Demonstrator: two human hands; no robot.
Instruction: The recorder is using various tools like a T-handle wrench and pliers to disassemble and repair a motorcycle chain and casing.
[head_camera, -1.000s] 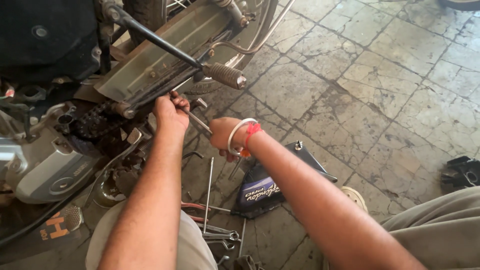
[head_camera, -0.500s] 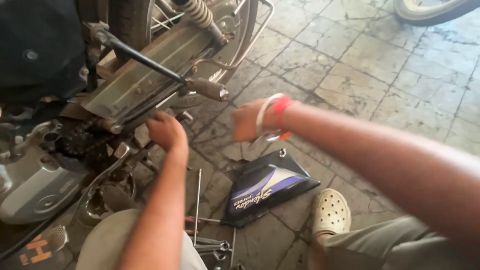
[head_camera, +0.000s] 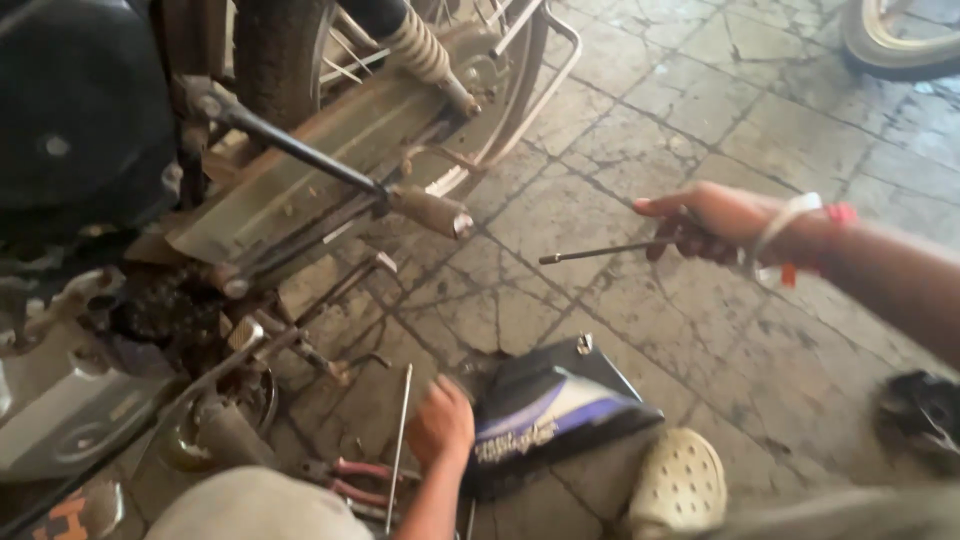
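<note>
My right hand (head_camera: 712, 218), with a white and red band at the wrist, is raised over the tiled floor and grips a thin metal rod tool (head_camera: 600, 251) that points left. My left hand (head_camera: 440, 425) is down at the floor, its fingers curled and hidden from view. It sits between a long thin steel rod (head_camera: 400, 430) lying on the tiles and a black and purple motorcycle side panel (head_camera: 555, 410). The motorcycle (head_camera: 300, 190) stands at the left, with its chain cover and a footrest peg (head_camera: 432, 211) sticking out.
Red-handled pliers (head_camera: 350, 472) lie by my left knee. A white clog (head_camera: 680, 485) is on my foot beside the panel. The rear wheel and shock spring (head_camera: 420, 50) are at the top, another tyre (head_camera: 895, 45) at top right, and a dark sandal (head_camera: 925, 410) at right.
My right hand has pulled away from the motorcycle to the right, carrying the rod tool. My left hand has dropped from the bike's frame down to the floor by the side panel.
</note>
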